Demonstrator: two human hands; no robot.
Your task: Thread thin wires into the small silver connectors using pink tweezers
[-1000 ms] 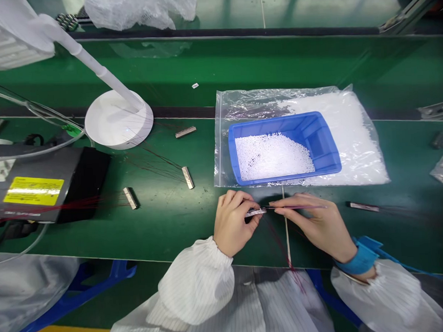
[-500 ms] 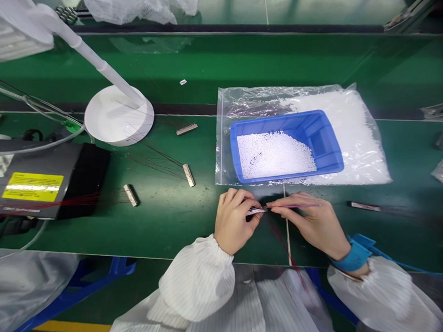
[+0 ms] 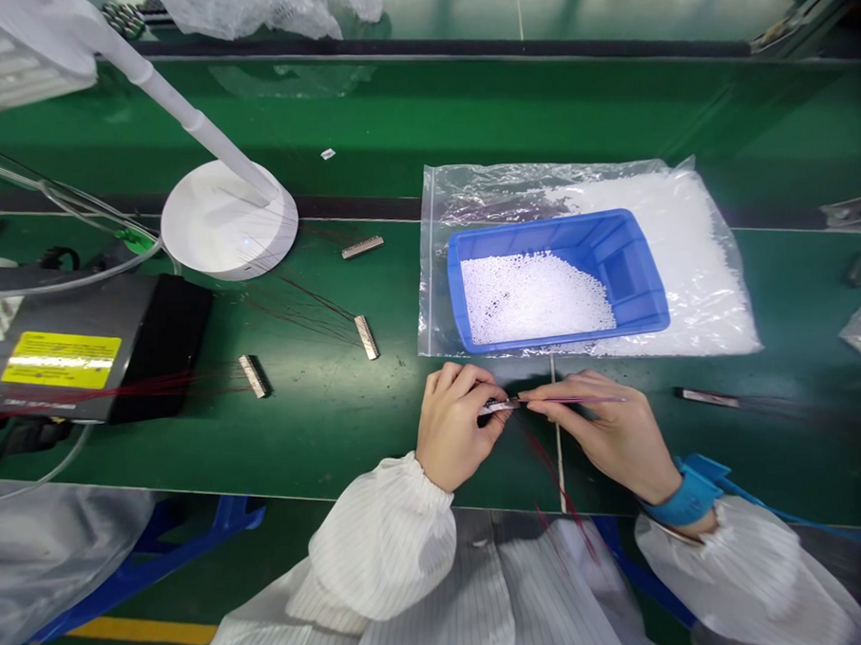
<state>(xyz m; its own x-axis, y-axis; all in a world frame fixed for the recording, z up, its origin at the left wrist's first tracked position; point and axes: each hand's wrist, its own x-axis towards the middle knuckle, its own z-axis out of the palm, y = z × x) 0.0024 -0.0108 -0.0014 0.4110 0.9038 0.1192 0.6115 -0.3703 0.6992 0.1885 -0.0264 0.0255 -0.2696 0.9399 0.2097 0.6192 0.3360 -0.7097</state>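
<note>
Pinched in the fingers of my left hand [image 3: 452, 430] is a small wired connector [image 3: 492, 408], pale on its side and partly hidden by the fingertips. My right hand [image 3: 607, 438] grips a thin pinkish stick-like tool [image 3: 591, 399], whose tip meets the connector's right end. Thin red wires [image 3: 551, 465] hang below the hands toward my lap. Just beyond the hands, a blue bin [image 3: 560, 341] of small white pellets [image 3: 533, 299] rests on a clear zip bag [image 3: 706, 263] with more white pellets inside.
Loose wired connectors [image 3: 366, 337] lie to the left, and another connector [image 3: 709, 399] lies to the right. A white lamp base [image 3: 231, 246] and a black box [image 3: 153, 349] stand at left. A blue wrist strap [image 3: 687, 492] trails a cord rightward.
Both hands stay in nearly the same place, with the tool still against the connector. A small white scrap on the green back panel has shifted left.
</note>
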